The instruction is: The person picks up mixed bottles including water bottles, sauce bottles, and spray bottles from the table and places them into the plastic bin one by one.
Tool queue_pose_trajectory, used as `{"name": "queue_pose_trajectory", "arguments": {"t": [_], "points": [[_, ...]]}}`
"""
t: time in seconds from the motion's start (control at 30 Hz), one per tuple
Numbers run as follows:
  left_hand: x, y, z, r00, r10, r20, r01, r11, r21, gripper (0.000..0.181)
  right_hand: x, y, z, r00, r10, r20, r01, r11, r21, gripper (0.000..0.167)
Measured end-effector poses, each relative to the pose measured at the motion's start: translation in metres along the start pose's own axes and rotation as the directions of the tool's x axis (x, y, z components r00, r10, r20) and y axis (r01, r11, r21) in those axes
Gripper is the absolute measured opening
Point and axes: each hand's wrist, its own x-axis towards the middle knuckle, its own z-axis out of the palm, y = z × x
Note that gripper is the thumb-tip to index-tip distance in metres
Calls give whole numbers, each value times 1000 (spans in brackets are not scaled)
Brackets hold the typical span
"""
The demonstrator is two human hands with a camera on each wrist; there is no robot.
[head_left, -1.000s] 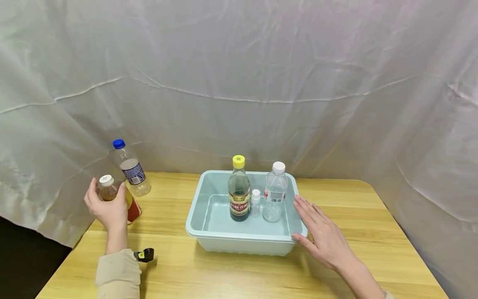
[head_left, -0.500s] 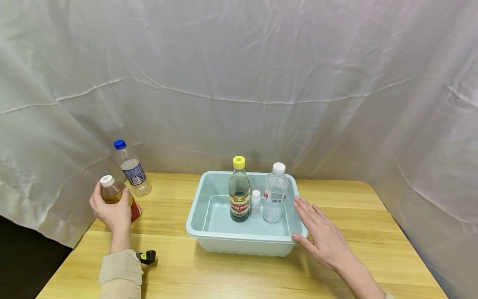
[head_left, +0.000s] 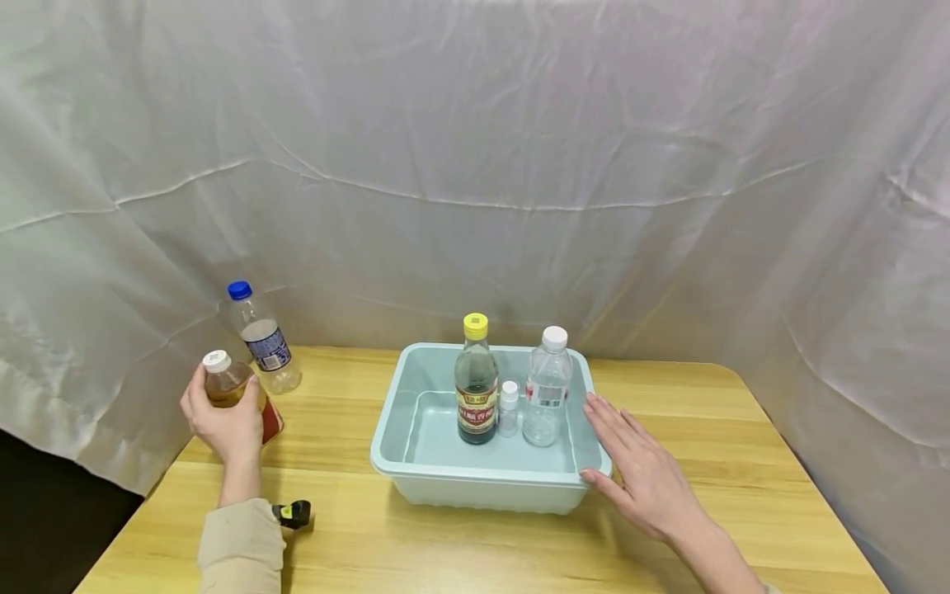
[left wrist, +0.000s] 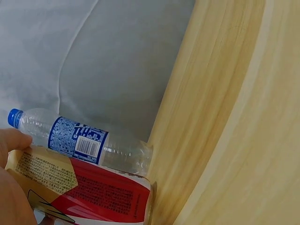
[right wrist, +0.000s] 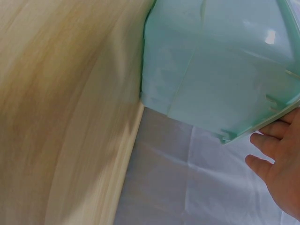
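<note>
At the table's left, my left hand (head_left: 226,421) grips the upper part of a white-capped bottle (head_left: 270,419) with amber liquid. In the left wrist view, this bottle's red and yellow label (left wrist: 101,190) faces the camera. Right behind it stands a clear plastic bottle (head_left: 269,346) with a blue cap and blue label. My right hand (head_left: 646,470) rests with straight fingers on the right rim of a light blue plastic basin (head_left: 490,473). Inside the basin stand a yellow-capped vinegar bottle (head_left: 476,392), a small clear bottle (head_left: 508,412) and a clear bottle with a white cap (head_left: 547,392).
A wooden table (head_left: 334,544) bears everything. Grey-white cloth (head_left: 475,165) hangs behind and at both sides. A black strap-like piece (head_left: 293,514) sticks out beside the left sleeve (head_left: 241,544).
My left hand has moved slightly right and closed in around the white-capped bottle. The right hand stays on the basin's rim.
</note>
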Motion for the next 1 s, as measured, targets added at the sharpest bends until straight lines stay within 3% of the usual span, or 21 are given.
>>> {"name": "queue_pose_trajectory", "arguments": {"t": [0.33, 0.73, 1.0], "points": [[-4, 14, 2, 999, 33, 3, -33, 999, -39, 69, 0, -1, -2, 1000, 15, 27, -16, 1000, 17, 74], [-8, 38, 7, 995, 103, 7, -101, 984, -149, 70, 0, -2, -2, 1000, 16, 24, -16, 1000, 12, 74], [-16, 61, 7, 990, 139, 16, -135, 977, -165, 70, 1, -1, 0, 1000, -11, -24, 11, 1000, 4, 73]]}}
